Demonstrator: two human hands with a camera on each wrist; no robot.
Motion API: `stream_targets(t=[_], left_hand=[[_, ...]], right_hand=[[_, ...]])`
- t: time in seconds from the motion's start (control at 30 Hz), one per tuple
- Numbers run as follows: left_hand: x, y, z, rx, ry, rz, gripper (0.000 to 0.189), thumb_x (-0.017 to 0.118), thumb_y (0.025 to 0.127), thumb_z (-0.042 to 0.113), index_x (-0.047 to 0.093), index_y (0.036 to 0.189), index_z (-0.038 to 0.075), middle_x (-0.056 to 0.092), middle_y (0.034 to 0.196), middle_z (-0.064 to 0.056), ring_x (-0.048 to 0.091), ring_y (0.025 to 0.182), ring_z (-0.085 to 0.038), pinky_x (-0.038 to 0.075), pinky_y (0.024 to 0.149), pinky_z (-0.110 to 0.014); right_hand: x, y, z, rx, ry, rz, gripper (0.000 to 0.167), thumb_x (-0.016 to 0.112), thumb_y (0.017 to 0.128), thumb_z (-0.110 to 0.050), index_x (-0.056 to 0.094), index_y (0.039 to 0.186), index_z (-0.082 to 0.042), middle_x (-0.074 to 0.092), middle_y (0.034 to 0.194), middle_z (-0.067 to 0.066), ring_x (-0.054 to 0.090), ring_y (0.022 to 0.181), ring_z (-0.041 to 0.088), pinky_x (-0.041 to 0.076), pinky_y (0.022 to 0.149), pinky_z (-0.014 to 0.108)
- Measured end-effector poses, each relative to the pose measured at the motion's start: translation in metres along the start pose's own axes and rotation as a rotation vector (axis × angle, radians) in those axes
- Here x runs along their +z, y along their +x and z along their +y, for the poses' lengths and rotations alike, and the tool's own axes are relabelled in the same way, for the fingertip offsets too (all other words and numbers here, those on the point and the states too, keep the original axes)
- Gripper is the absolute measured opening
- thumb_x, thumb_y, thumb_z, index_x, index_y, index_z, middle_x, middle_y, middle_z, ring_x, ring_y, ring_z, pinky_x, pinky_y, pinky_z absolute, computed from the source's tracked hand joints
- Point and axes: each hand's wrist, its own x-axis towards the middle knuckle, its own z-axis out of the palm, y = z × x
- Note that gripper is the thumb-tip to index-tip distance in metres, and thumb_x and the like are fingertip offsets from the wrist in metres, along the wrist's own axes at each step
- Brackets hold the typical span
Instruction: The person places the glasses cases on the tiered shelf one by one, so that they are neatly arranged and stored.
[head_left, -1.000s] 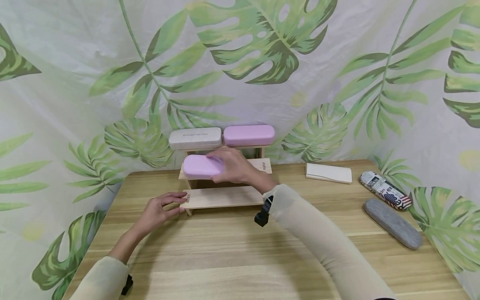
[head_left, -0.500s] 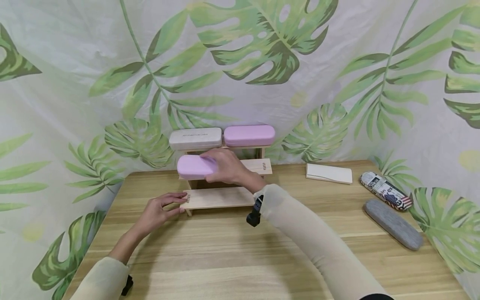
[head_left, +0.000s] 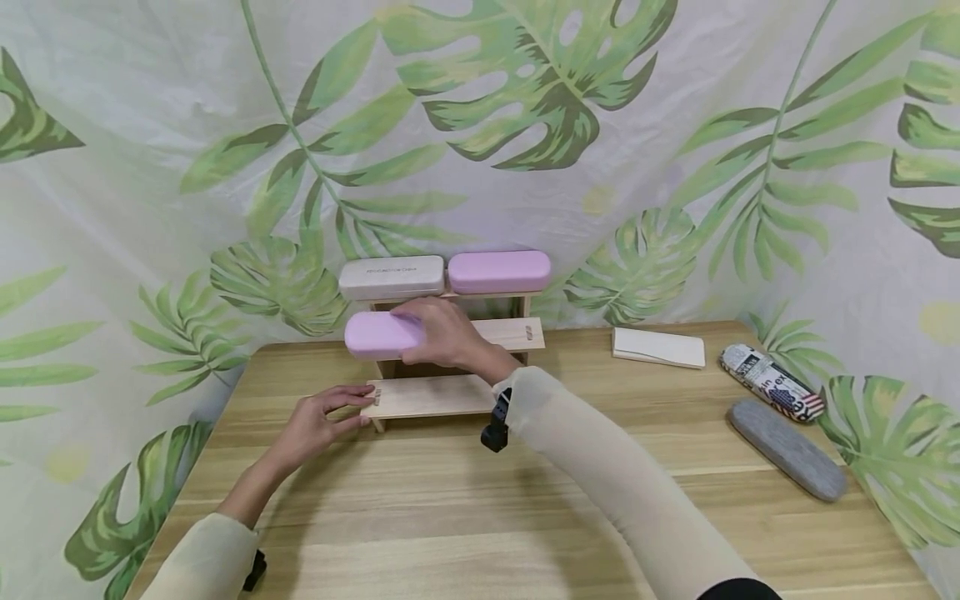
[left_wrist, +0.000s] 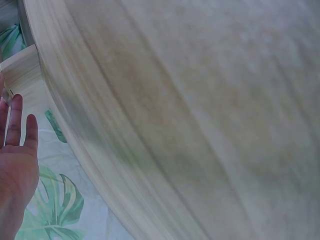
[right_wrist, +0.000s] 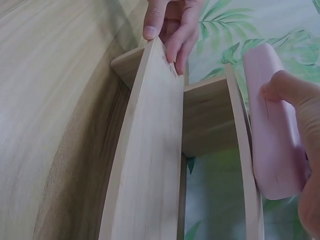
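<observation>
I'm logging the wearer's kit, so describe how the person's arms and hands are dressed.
The left sleeve and right sleeve are plain cream. The left hand and right hand are ungloved. A dark strap with a black block sits at the right sleeve's end; a black piece shows by the left sleeve.

Gap btwn shelf (head_left: 431, 395) & white pouch (head_left: 657, 347) passable; low tier's L end blocked (L hand (head_left: 318, 423)).

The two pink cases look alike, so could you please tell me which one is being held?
The lower pink case, at the left end of the middle shelf, is gripped by the right hand; the upper pink case sits unheld beside the grey-white case.
</observation>
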Motion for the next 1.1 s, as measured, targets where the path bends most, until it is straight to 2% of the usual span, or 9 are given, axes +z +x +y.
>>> stream_targets(t=[0.3, 0.63, 0.9, 1.1], left_hand=[[0.0, 0.001, 0.0, 0.007, 0.002, 0.007, 0.037, 0.086, 0.089, 0.008, 0.079, 0.125, 0.012, 0.072, 0.137, -0.008, 0.067, 0.126, -0.034, 0.042, 0.102, -0.005], [0.0, 0.001, -0.003, 0.006, 0.011, 0.009, 0.034, 0.085, 0.091, 0.01, 0.079, 0.124, 0.01, 0.072, 0.137, -0.008, 0.067, 0.125, -0.035, 0.042, 0.102, -0.005], [0.001, 0.001, -0.002, 0.004, 0.001, 0.012, 0.035, 0.085, 0.09, 0.009, 0.079, 0.125, 0.011, 0.071, 0.137, -0.008, 0.067, 0.126, -0.035, 0.042, 0.102, -0.005], [0.001, 0.001, -0.001, 0.005, 0.001, 0.017, 0.035, 0.086, 0.089, 0.008, 0.079, 0.124, 0.011, 0.071, 0.137, -0.009, 0.067, 0.126, -0.035, 0.041, 0.103, -0.004]], right_hand=[[0.008, 0.005, 0.002, 0.015, -0.007, 0.019, 0.069, 0.094, 0.077, -0.029, 0.069, 0.139, -0.01, 0.073, 0.134, 0.005, 0.067, 0.121, 0.021, 0.054, 0.099, 0.033], [0.011, 0.009, 0.002, -0.032, -0.055, 0.017, 0.071, 0.095, 0.077, -0.031, 0.069, 0.139, -0.009, 0.073, 0.134, 0.006, 0.066, 0.121, 0.022, 0.054, 0.099, 0.032], [0.017, 0.007, 0.006, -0.01, -0.022, 0.041, 0.069, 0.093, 0.079, -0.032, 0.069, 0.14, -0.01, 0.074, 0.131, 0.006, 0.069, 0.117, 0.02, 0.055, 0.096, 0.03], [0.02, 0.008, 0.008, -0.025, -0.006, 0.074, 0.068, 0.093, 0.079, -0.031, 0.069, 0.138, -0.009, 0.075, 0.13, 0.007, 0.07, 0.115, 0.021, 0.055, 0.097, 0.03]])
